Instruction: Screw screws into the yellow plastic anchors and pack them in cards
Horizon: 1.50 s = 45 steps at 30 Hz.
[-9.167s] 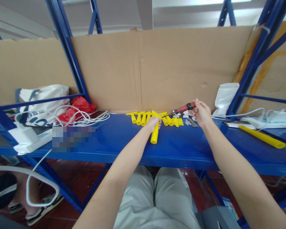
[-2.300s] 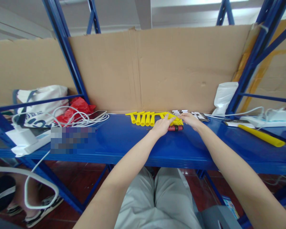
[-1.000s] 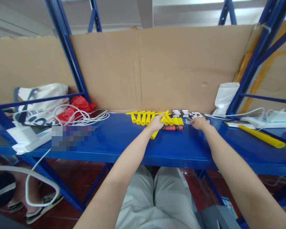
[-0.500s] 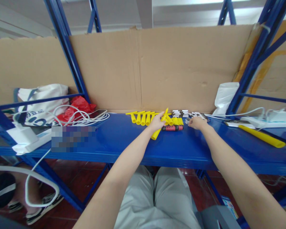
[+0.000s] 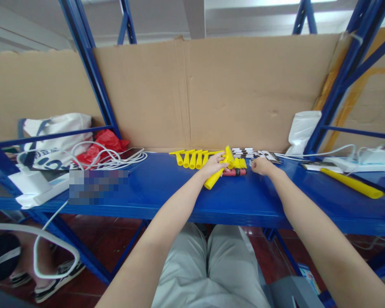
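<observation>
My left hand (image 5: 216, 165) is closed around a yellow T-shaped plastic handle (image 5: 214, 179), whose tubular end points down toward me and whose crosspiece faces up and right. Beside it, my right hand (image 5: 261, 166) has its fingers pinched together over a few tiny metal pieces (image 5: 250, 162); whatever is between the fingertips is hidden. Similar yellow T-shaped handles (image 5: 192, 161) lie in a row left of my left hand. Small yellow parts (image 5: 241, 163) sit between the hands. Partly behind the held handle lies a red and black screwdriver-like tool (image 5: 239, 172).
Thin black-and-white strips (image 5: 243, 152) lie by the cardboard wall (image 5: 231, 94). On the right of the blue shelf (image 5: 166, 192) are a long yellow tube (image 5: 353, 183) and a power strip (image 5: 368, 162). Coiled white cables (image 5: 128, 161) and a white bag (image 5: 62, 137) are left.
The yellow handle has turned in my left hand, so its crosspiece now shows broader and tilts right. My right hand has shifted slightly left and its fingers have drawn in.
</observation>
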Available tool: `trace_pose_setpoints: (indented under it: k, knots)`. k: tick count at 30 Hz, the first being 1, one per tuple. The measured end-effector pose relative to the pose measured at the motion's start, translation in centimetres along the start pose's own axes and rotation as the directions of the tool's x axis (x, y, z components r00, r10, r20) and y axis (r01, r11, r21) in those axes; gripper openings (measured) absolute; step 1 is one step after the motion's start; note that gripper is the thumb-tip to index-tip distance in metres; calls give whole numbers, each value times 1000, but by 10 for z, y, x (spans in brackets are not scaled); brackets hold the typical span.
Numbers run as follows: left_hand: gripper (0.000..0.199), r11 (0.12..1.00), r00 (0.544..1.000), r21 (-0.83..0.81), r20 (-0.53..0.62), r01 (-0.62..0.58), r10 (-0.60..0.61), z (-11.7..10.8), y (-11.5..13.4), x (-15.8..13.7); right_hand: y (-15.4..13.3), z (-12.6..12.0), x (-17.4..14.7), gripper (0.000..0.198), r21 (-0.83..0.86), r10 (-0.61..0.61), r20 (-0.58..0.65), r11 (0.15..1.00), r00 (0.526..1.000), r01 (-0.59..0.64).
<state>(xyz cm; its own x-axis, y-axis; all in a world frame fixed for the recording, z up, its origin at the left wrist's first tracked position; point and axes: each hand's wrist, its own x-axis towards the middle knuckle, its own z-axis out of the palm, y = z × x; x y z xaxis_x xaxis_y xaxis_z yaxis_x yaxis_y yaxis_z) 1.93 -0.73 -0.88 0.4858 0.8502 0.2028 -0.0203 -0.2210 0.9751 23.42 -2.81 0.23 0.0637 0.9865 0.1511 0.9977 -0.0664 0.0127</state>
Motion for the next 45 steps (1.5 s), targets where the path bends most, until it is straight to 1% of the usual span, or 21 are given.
trace_pose_setpoints:
  k: [2,4,7,9,11,13,15,16,17,19,23,29,34,36,39,45]
  knots:
    - [72,1000,1000,-4,8,13,-13,1,0,-1,1,2,2,19,2,-19,-12,1000,1000,19]
    - [72,1000,999,-8,20,28,-27,2,1,-2,2,4,4,17,46,-19,-28,999,999,20]
    - [71,998,998,-15,40,58,-57,3,1,-3,1,5,7,16,195,2,-100,981,995,18]
    - [70,997,996,-17,54,76,-75,3,0,-3,-2,5,8,14,336,8,-183,940,983,55]
    - [68,996,994,-20,74,81,-80,3,-1,-3,-8,3,8,11,495,-3,-265,858,964,139]
    - [67,997,993,-25,96,71,-68,3,-2,-4,-16,1,7,10,636,-32,-332,731,943,248]
    - [66,998,993,-30,109,57,-53,4,-3,-4,-25,-2,5,11,719,-65,-386,603,920,345]
    - [66,998,993,-29,110,54,-50,4,-3,-4,-28,-3,4,11,739,-75,-406,559,911,376]
    - [65,998,993,-28,110,53,-49,4,-2,-5,-31,-4,3,12,751,-80,-419,529,904,395]
    - [65,998,993,-23,106,56,-54,6,-1,-6,-35,-4,3,15,763,-82,-424,503,902,405]
    - [66,998,993,-18,101,67,-65,8,3,-9,-36,-3,3,19,778,-95,-411,482,907,403]
    - [67,999,992,6,118,44,-44,6,2,-8,-37,-2,2,17,794,-107,-415,442,903,417]
    - [69,999,987,25,156,26,-30,4,0,-7,-37,-2,3,17,786,-108,-423,451,900,424]
    - [68,999,987,28,159,31,-35,3,0,-6,-36,-2,4,17,776,-114,-419,471,901,420]
    - [68,999,987,23,157,39,-42,3,1,-7,-35,-1,4,17,752,-104,-410,524,906,401]
    - [63,997,991,-55,125,47,-40,4,1,-7,-33,-2,2,24,649,-71,-405,680,912,341]
